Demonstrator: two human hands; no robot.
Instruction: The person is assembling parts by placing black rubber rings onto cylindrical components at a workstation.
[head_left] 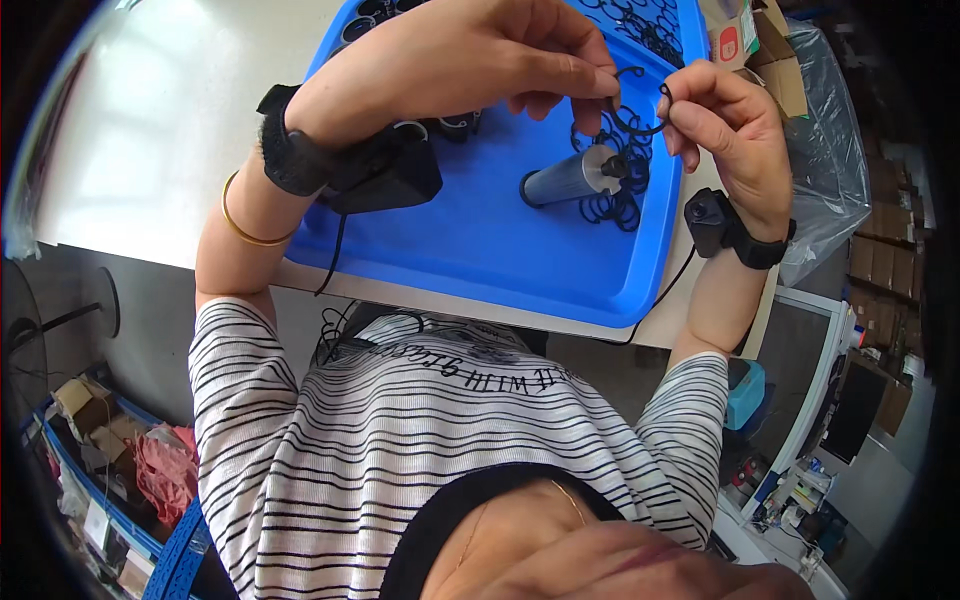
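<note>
My left hand (525, 60) and my right hand (733, 122) are raised over a blue tray (500, 262). Between them is a black open snap ring (640, 131) with small eyelets at its ends. The left thumb and fingers pinch one side of it, while the right fingertips grip the other. Below the hands, a grey cylinder (565, 181) stands in the tray, with a dark knob on its top and a dark band round its base. Loose black snap rings (612, 210) lie beside and behind it. My left forearm partly hides other dark round parts (458, 124).
More black rings (645, 28) are heaped in a blue container at the far side. Opened cardboard boxes (778, 65) and clear plastic sheeting (825, 150) stand to the right. Cables hang from the wrist-worn devices (385, 178) over the pale table's (150, 130) near edge.
</note>
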